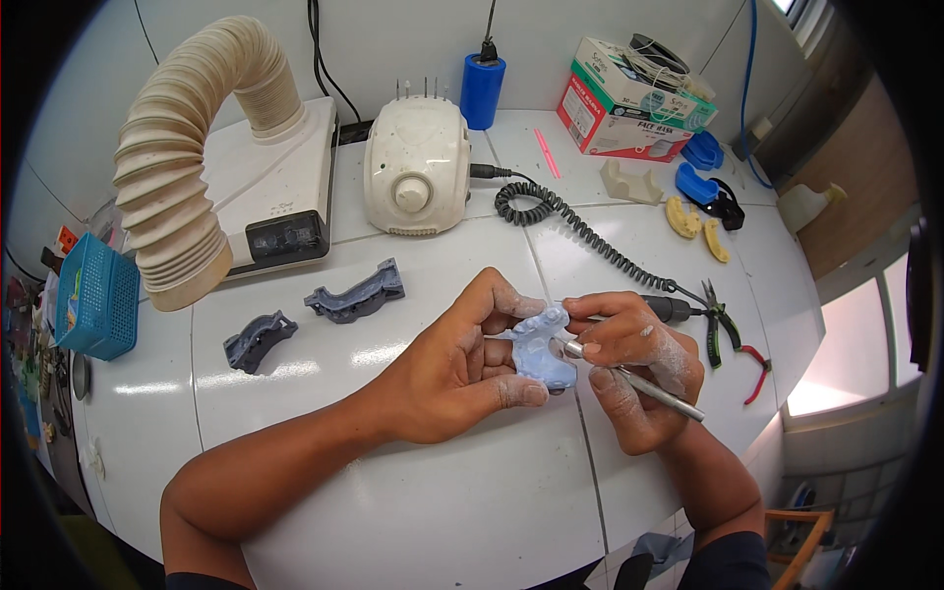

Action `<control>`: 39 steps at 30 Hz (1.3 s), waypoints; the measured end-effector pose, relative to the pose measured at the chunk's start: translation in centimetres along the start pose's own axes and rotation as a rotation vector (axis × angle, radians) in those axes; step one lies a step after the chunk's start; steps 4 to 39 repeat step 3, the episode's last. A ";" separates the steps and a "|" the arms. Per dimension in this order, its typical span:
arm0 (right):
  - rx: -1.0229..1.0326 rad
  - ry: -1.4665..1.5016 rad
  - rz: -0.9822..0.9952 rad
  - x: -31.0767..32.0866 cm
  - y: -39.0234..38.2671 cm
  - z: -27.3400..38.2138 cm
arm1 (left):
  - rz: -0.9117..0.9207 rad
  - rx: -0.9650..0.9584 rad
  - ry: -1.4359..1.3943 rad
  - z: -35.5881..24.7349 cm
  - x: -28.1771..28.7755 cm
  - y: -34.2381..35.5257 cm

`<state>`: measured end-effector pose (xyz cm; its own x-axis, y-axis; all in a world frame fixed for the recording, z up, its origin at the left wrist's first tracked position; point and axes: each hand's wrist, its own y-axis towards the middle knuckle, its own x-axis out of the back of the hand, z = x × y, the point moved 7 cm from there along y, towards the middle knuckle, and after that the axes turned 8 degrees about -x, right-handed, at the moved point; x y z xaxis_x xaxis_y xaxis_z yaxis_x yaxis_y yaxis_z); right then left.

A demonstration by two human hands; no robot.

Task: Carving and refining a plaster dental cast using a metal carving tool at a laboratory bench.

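A light blue dental cast point(541, 350) is held above the near middle of the white table. My left hand point(457, 369) is closed round its left side, thumb along the near edge and fingers behind it. In my right hand point(639, 369) is a slim, silver metal hand tool point(661, 395), gripped like a pen. Its front end meets the cast's right side; I cannot make out the tip. White dust coats the fingers of both hands. Just beyond my right hand lies a black handpiece point(669, 309) on a coiled cord.
Two dark grey dental model pieces point(356, 292) lie left of my hands. Behind stand a cream control box point(415, 167) and a ribbed suction hose point(177, 167). Green-handled pliers point(725, 329) lie at right, yellowish casts point(681, 218) farther back. A blue basket point(103, 300) stands far left.
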<state>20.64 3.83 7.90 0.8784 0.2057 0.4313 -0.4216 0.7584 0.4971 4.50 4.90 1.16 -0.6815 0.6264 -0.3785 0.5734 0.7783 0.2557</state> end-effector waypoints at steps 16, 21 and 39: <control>-0.001 -0.011 -0.006 -0.1 -0.1 -0.2 | 0.004 0.021 -0.009 0.1 0.0 -0.1; -0.001 -0.011 -0.006 -0.1 -0.1 -0.2 | 0.004 0.021 -0.009 0.1 0.0 -0.1; -0.001 -0.011 -0.006 -0.1 -0.1 -0.2 | 0.004 0.021 -0.009 0.1 0.0 -0.1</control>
